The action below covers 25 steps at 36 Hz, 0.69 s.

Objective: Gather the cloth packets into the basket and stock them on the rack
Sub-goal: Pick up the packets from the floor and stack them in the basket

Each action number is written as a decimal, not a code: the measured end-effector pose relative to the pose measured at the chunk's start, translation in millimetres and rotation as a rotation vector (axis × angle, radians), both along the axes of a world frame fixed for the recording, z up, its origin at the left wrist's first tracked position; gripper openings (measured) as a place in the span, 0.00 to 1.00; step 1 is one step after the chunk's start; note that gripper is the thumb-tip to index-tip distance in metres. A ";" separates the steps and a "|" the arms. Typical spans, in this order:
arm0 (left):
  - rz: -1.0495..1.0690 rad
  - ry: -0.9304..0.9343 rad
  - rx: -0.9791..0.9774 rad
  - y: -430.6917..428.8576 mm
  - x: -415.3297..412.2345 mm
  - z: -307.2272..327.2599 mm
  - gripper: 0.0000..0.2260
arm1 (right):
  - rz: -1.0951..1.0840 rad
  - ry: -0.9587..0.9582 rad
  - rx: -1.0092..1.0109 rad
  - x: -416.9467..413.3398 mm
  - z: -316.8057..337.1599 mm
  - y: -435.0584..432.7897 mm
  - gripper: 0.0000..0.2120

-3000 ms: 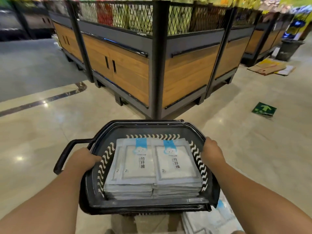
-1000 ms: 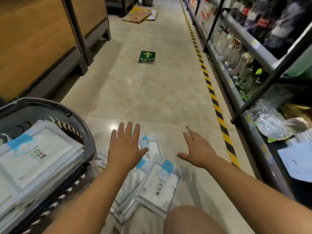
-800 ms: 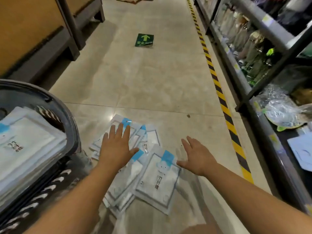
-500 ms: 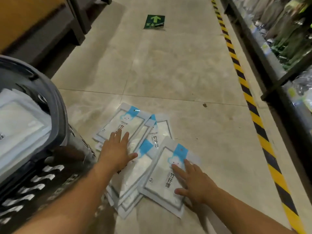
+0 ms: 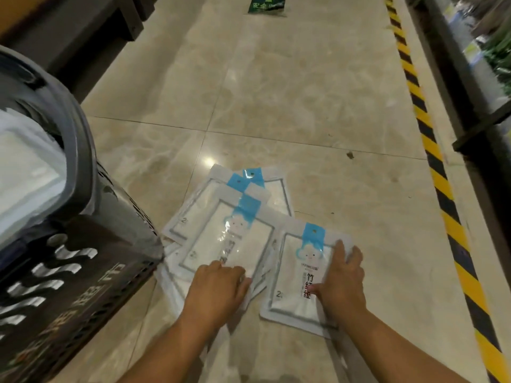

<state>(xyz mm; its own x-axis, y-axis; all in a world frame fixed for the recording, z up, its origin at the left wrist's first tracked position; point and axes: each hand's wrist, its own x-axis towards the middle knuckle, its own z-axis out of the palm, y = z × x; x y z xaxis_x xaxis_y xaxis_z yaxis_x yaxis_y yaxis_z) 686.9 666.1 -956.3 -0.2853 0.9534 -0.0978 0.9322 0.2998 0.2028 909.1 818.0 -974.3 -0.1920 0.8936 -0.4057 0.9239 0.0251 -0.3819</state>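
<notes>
Several white cloth packets with blue tabs lie fanned out on the floor tiles. My left hand point(image 5: 218, 288) rests on the lower edge of the overlapping pile point(image 5: 221, 230), fingers curled at its edge. My right hand point(image 5: 341, 283) lies flat on the right side of a separate packet point(image 5: 298, 277) with black characters, thumb across its face. The dark plastic basket point(image 5: 83, 244) stands at the left, stacked with more white packets point(image 5: 25, 178).
A yellow-and-black striped line point(image 5: 431, 150) runs along the floor on the right, beside a low rack point(image 5: 481, 106) with goods. A green arrow sticker point(image 5: 266, 4) lies on the floor far ahead. A wooden display unit's base point(image 5: 83, 31) stands at upper left.
The basket was set down at my left and both hands left it. My hands came down onto the floor packets; the right-hand packet has slid apart from the pile.
</notes>
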 end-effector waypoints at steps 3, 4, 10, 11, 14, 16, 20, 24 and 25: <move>0.224 -0.010 0.028 1.3 -9.2 -0.7 0.12 | -0.103 -0.041 -0.030 2.9 0.5 0.8 0.72; 0.340 -0.027 -0.002 2.9 -12.8 -0.3 0.17 | -0.137 -0.044 -0.043 5.2 -1.0 0.4 0.74; 0.671 -0.142 -0.196 12.5 -21.7 7.6 0.50 | -0.311 -0.046 -0.175 16.7 -9.4 8.9 0.59; 0.714 -0.176 -0.203 13.6 -24.8 9.5 0.50 | -0.327 -0.036 -0.189 18.2 -8.9 9.8 0.53; 0.757 -0.187 -0.285 10.9 -30.2 14.3 0.40 | -0.346 0.039 -0.192 25.0 -11.7 11.2 0.34; 0.754 -0.297 -0.259 2.9 -27.9 14.9 0.26 | -0.348 0.113 -0.205 31.0 -9.7 10.0 0.23; 0.677 -0.624 0.005 -15.2 -18.5 11.1 0.13 | -0.351 0.332 -0.238 46.0 2.6 7.1 0.10; 0.585 -0.665 0.053 -19.4 -12.6 23.5 0.10 | -0.336 0.503 -0.274 48.4 31.6 9.6 0.14; 0.569 -0.664 0.057 -17.8 -12.1 28.7 0.08 | -0.331 0.545 -0.283 47.0 40.5 11.0 0.13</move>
